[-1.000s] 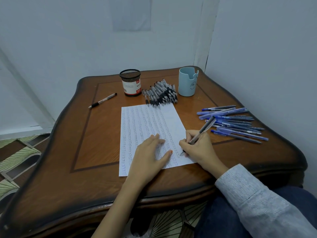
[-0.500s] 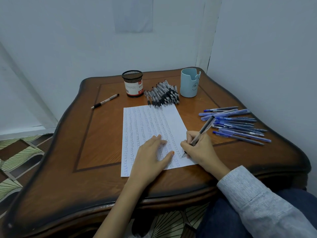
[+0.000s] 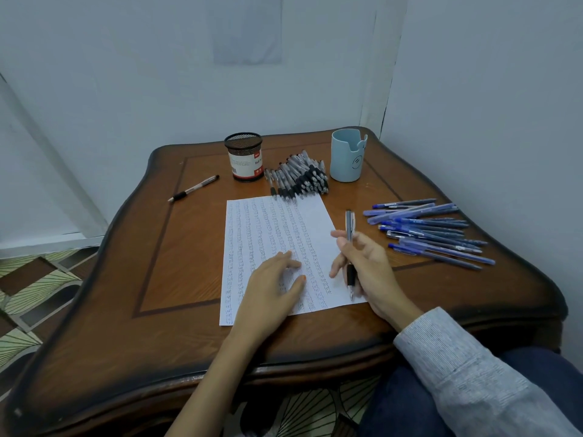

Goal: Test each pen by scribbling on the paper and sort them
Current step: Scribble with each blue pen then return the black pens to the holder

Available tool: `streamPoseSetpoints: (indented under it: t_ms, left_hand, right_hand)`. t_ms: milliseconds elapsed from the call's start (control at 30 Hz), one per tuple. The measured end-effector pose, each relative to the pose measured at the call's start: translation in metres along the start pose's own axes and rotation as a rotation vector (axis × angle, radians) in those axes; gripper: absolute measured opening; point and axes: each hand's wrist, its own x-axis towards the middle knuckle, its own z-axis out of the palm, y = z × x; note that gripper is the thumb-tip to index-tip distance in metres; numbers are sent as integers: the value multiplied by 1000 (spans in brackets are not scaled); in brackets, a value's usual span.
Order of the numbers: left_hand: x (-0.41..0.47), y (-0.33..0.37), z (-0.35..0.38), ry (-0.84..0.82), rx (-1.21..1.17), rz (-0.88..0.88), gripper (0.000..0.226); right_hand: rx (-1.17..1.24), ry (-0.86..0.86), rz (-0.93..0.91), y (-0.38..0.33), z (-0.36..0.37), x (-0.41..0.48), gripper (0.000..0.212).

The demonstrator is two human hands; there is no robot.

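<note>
A white paper (image 3: 277,228) covered in scribbled rows lies in the middle of the wooden table (image 3: 126,279). My left hand (image 3: 271,290) rests flat on its lower part. My right hand (image 3: 362,266) holds a grey pen (image 3: 349,227) with a black grip, upright, tip down just above the paper's right edge, some fingers spread. A heap of grey black-grip pens (image 3: 299,179) lies beyond the paper. Several blue pens (image 3: 432,230) lie in a pile at the right. One black-grip pen (image 3: 194,188) lies alone at the left.
A black mesh pen cup (image 3: 244,157) with a white label and a light blue cup (image 3: 346,156) stand at the table's back. Walls close in behind and on the right. Patterned floor shows at the left. My knee in dark trousers is at the lower right.
My right hand has lifted the pen off the paper and turned it upright, fingers opening out. The left hand stays on the paper.
</note>
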Motion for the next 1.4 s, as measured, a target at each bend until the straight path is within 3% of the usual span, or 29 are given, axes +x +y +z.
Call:
streamPoseSetpoints:
  t_ms: [133, 300, 433, 600, 667, 767, 900, 1033, 1400]
  left_hand:
    - [-2, 3, -2, 58, -58, -30, 15]
    - [-2, 2, -2, 40, -50, -8, 13]
    - [2, -1, -5, 39, -145, -77, 16]
    - [22, 2, -32, -199, -317, -252, 14]
    - [33, 0, -45, -216, -284, -221, 14]
    - [51, -16, -59, -98, -110, -143, 16]
    - [77, -44, -71, 4, 51, -147, 16]
    - [87, -72, -83, -38, 174, -141, 26]
    - [96, -97, -86, 7, 83, -143, 38]
  right_hand:
    - [71, 17, 33, -3, 2, 0, 22]
    - [41, -1, 30, -8, 3, -6, 33]
    - [-16, -42, 29, -7, 3, -6, 29]
    - [-104, -65, 83, -7, 3, 1, 32]
    - [-97, -111, 171, -8, 1, 10, 30]
    - [-106, -187, 219, -16, -2, 25, 33]
    - [-287, -190, 170, -28, 0, 50, 29]
    - [-454, -109, 125, -30, 4, 85, 36]
    - [-824, 123, -238, -23, 51, 177, 16]
